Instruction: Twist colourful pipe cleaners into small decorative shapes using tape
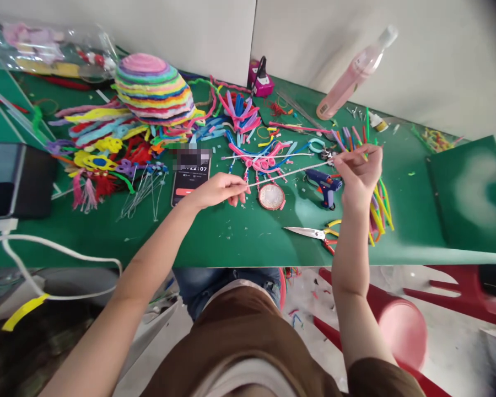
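Note:
A thin pale pipe cleaner (289,175) is stretched between my two hands above the table. The fingertips of my left hand (227,189) pinch its left end, beside a phone (191,179). My right hand (360,165) is closed on the other end, higher and to the right. Beneath the strand lie a small round pink-rimmed piece (271,197) and a blue glue gun (324,187). Looped pink pipe cleaners (261,160) rest just behind it. Scissors (312,232) with yellow and red handles lie open near my right forearm.
A striped, rounded yarn-like piece (155,91) and a heap of coloured pipe cleaners (103,132) stand at the back left. A pink bottle (353,77) leans at the back right. A white cable (66,251) hangs over the left front edge. A red stool (403,331) is below.

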Tool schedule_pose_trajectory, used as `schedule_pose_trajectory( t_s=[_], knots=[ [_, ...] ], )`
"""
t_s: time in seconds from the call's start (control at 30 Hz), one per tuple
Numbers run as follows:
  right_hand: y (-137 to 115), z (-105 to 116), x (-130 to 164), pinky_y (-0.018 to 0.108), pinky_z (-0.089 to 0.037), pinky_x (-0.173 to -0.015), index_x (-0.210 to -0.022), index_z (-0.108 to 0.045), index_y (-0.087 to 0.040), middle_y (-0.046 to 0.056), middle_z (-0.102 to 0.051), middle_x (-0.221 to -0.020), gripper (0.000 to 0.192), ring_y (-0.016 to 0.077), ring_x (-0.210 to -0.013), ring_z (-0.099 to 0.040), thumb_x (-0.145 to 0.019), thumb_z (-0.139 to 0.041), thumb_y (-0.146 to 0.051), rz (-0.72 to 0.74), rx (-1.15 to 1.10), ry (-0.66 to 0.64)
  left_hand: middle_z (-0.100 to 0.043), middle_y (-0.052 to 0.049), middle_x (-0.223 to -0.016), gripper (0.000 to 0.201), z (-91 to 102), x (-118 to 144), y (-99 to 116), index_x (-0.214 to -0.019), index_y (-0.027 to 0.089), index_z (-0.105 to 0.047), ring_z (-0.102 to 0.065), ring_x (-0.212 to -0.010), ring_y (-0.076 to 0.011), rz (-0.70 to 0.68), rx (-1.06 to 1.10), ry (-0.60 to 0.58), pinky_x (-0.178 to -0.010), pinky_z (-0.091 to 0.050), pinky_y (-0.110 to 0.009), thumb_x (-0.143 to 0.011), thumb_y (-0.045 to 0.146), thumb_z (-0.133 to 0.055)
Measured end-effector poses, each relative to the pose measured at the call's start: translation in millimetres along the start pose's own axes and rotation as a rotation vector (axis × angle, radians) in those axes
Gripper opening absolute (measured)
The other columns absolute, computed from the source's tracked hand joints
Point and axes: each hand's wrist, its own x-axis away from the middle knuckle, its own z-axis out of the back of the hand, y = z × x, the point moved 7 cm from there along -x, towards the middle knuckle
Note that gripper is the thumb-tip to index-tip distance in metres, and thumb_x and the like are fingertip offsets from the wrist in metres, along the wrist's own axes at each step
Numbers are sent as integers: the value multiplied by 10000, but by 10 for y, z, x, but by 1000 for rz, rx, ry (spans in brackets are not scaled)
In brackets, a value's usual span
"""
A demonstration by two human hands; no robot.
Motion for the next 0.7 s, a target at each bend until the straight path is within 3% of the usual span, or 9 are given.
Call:
schedule_pose_trajectory(
  t_s=[0.13, 0.3, 0.43, 0.53, 0.7],
  knots=[
    [224, 242, -164, 273, -470, -558, -869, -462, -261, -80, -673, -695, 369, 98, -535, -573, -669, -773, -266, -82, 184, -141, -740, -80, -789, 347, 263, 0, -41, -824, 158, -676, -627, -561, -112, -18, -180, 233, -545, -494, -227, -845, 497, -600],
    [694, 362, -361, 259, -491, -560, -821, -523, -226, -53, -681, -685, 358, 104, -559, -609, -603, -803, -262, -293, 239, -364, -746, -76, -811, 240, 518, -14, -60, -855, 162, -703, -648, -628, -132, -1, -196, 431, -557, -486, -232, -823, 390, -633],
    [964, 393, -574, 281, -536, -654, -769, -533, -216, -29, -699, -674, 372, 137, -652, -672, -545, -825, -275, -348, 186, -339, -756, -79, -897, 205, 704, -89, -108, -941, 165, -705, -683, -749, -154, 18, -111, 599, -580, -496, -222, -803, 301, -637],
    [1202, 341, -643, 304, -547, -661, -742, -551, -212, -13, -712, -684, 378, 149, -655, -674, -508, -838, -286, -396, 183, -340, -758, -78, -955, 193, 783, -171, -164, -959, 165, -700, -692, -777, -159, 32, -124, 643, -598, -497, -229, -825, 257, -596],
    [1536, 284, -624, 302, -542, -700, -748, -543, -209, -3, -705, -690, 353, 152, -682, -680, -529, -806, -300, -458, 226, -317, -756, -77, -1002, 210, 801, -206, -101, -959, 188, -740, -677, -876, -209, 42, -535, 697, -734, -471, -294, -864, 274, -574]
  ],
)
